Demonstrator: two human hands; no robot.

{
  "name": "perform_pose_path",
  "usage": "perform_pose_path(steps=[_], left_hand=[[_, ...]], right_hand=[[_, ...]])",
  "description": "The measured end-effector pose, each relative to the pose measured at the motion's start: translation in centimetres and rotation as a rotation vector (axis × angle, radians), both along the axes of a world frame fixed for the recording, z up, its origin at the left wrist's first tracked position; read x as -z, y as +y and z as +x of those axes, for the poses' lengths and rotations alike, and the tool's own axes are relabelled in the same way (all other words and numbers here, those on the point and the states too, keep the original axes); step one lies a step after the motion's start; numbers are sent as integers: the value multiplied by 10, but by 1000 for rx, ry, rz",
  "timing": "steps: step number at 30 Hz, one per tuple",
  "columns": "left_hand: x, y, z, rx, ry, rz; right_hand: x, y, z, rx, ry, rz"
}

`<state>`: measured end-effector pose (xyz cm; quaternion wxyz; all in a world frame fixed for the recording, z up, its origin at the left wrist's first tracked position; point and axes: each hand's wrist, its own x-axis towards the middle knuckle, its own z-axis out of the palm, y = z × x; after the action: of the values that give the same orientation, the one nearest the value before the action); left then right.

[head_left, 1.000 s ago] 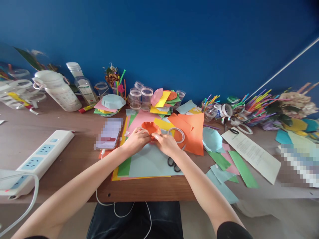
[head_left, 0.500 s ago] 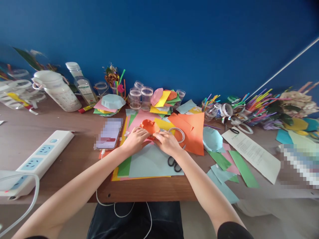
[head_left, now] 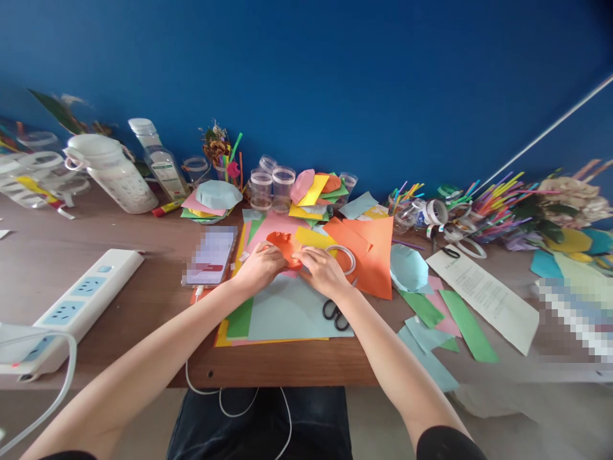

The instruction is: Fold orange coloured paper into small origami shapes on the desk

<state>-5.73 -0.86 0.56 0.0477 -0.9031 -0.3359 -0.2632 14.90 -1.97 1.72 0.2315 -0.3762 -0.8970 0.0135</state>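
Orange folded paper (head_left: 283,246) is held just above the desk's middle, between both hands, over the stacked sheets. Crumpled, rounded shape; exact form is partly hidden by the hands.

Left hand (head_left: 258,268): fingers (head_left: 275,253) curled onto the paper's left side. Right hand (head_left: 322,271): fingers (head_left: 304,255) pressed onto its right side. Both are closed on the paper, fingertips near each other.

Under the hands: pale blue sheet (head_left: 287,313) on top of green and yellow paper. Just right of the right hand: white tape roll (head_left: 343,259) on a large orange sheet (head_left: 368,268). Black-handled scissors (head_left: 335,314) lie below the right wrist, partly on the blue sheet.

Left of the stack: phone (head_left: 211,255), screen pixelated, with a white cable (head_left: 201,377) hanging off the desk edge. Further left: white power strip (head_left: 86,294).

Right side: pale blue paper bowl (head_left: 408,268), green paper strips (head_left: 469,326), printed sheet (head_left: 483,300).

Back of the wooden desk (head_left: 282,364): clear plastic cups (head_left: 272,188), large white jug (head_left: 112,176), coloured straws (head_left: 498,204), dried flowers (head_left: 569,198). Behind all that, a deep blue wall (head_left: 306,76).
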Motion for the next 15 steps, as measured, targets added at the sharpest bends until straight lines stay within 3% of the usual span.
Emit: perform_pose_path(steps=[9, 15], left_hand=[[3, 0, -5, 14, 109, 20], [-2, -4, -2, -18, 97, 120]], right_hand=[[6, 6, 5, 42, -3, 30], [8, 4, 4, 67, 5, 53]])
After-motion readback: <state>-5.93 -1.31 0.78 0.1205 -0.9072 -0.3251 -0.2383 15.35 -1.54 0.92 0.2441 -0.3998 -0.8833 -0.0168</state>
